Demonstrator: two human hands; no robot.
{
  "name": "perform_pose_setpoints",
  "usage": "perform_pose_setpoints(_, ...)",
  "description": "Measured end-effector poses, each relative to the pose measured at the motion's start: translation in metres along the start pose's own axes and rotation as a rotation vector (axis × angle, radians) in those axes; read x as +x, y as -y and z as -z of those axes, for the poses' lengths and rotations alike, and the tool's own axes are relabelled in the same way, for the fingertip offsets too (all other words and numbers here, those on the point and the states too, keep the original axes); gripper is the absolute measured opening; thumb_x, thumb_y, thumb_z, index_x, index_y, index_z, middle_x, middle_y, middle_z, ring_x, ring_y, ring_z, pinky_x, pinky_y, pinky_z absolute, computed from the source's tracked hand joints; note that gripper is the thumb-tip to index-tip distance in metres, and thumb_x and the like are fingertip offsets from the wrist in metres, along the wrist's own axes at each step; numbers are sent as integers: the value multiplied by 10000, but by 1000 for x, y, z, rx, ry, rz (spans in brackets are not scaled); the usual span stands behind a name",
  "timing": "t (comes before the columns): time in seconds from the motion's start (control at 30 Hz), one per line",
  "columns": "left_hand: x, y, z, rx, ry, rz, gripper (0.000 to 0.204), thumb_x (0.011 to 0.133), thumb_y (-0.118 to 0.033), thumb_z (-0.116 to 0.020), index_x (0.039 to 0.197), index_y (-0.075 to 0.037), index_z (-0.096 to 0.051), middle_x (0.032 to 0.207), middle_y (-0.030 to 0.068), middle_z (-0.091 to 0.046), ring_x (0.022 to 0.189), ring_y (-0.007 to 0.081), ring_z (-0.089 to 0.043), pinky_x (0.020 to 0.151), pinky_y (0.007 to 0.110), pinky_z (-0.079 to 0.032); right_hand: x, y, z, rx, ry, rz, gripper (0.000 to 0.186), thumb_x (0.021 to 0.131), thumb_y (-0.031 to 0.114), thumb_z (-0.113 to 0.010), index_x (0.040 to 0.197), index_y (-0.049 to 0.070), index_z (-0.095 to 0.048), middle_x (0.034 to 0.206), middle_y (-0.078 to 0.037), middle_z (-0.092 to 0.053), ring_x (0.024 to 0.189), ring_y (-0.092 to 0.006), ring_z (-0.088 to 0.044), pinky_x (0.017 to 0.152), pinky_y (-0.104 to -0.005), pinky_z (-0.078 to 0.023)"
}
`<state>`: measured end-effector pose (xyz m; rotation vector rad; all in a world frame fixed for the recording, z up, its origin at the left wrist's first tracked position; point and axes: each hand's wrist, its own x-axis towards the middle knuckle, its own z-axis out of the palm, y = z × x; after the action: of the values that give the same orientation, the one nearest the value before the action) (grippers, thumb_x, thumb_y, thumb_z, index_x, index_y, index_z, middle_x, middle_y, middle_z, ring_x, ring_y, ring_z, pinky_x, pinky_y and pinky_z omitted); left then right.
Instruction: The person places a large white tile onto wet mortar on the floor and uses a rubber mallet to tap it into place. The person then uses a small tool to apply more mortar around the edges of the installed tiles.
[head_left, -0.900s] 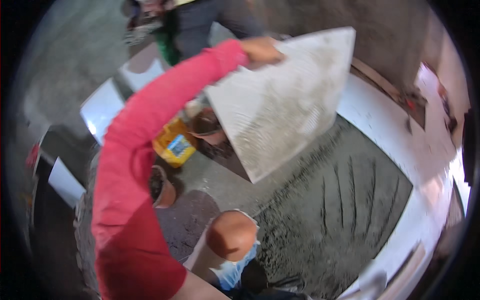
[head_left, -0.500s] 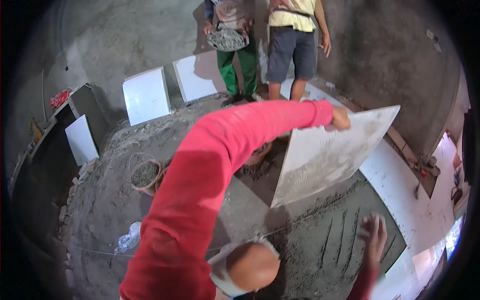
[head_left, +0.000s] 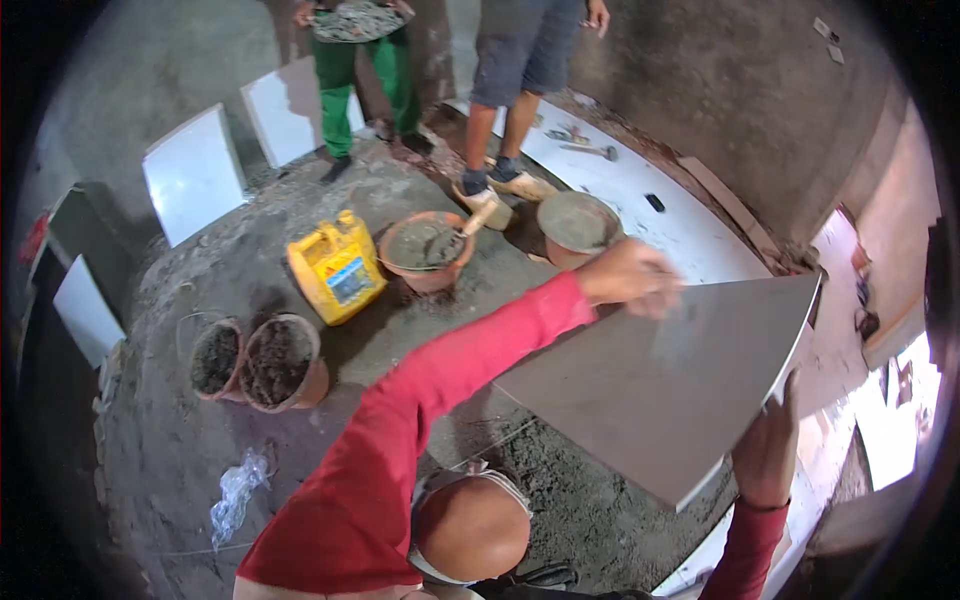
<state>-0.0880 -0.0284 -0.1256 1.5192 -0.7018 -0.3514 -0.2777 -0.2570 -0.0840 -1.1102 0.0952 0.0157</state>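
A large grey floor tile [head_left: 660,375] is tilted over a bed of wet mortar [head_left: 570,490], its smooth face upward. My right hand [head_left: 768,450] grips the tile's right edge, with the fingers partly hidden beneath it. At the tile's far edge is my left hand [head_left: 630,278]. Its fingers are smeared by motion, so whether they touch the tile is unclear. A string [head_left: 505,437] runs along the mortar's left side, near my bent knee [head_left: 470,530].
Mortar fills several buckets, including one with a trowel [head_left: 430,250]. A yellow jug [head_left: 337,268] stands beside it. Beyond, two people stand, one holding a mortar-filled pan [head_left: 360,20]. Laid white tiles [head_left: 690,240] carry a hammer [head_left: 590,150]; other tiles lean on the wall.
The tile has turned from its pale ribbed back to its grey face and lowered toward the mortar. My right hand has taken hold of its edge. The view has shifted right.
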Motion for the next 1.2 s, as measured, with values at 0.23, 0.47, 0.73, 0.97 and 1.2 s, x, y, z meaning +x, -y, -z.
perform_pose_setpoints(0.23, -63, 267, 11, 675, -689, 692, 583, 840, -604, -567, 891, -40, -711, 846, 186, -703, 844, 358, -677, 734, 470, -509, -61, -48, 112, -287, -524, 12, 254, 970, 225, -477, 929, -2, -581, 850, -87, -605, 758, -203, -626, 680, -328, -506)
perform_pose_setpoints(0.47, -97, 347, -4, 717, -535, 727, 502, 846, -537, -596, 1085, -97, -635, 1078, 165, -671, 1009, 375, -627, 852, 486, -490, -89, -102, 243, -414, -734, -138, 250, 970, 202, -498, 792, 38, -564, 725, -89, -596, 631, -223, -608, 598, -364, -518)
perform_pose_setpoints(0.73, -102, 396, 10, 658, -527, 727, 503, 887, -521, -561, 881, -31, -669, 844, 236, -675, 851, 389, -660, 745, 514, -488, -81, -125, 306, -271, -682, -263, 298, 984, 262, -506, 838, 11, -572, 721, -175, -628, 615, -307, -628, 584, -437, -542)
perform_pose_setpoints(0.97, -79, 376, 31, 847, -398, 601, 642, 947, -526, -389, 839, 29, -692, 828, 273, -664, 801, 459, -648, 696, 531, -489, -86, -171, 329, -680, -886, -173, 335, 930, 256, -542, 708, 7, -567, 634, -29, -524, 581, -123, -462, 518, -321, -396)
perform_pose_setpoints(1.2, -89, 359, -6, 824, -686, 801, 508, 927, -429, -489, 1022, 36, -671, 1012, 258, -666, 964, 392, -644, 840, 458, -479, -94, -207, 340, -344, -1191, -79, 330, 933, 267, -596, 725, 11, -616, 641, -8, -529, 553, -104, -475, 479, -284, -358)
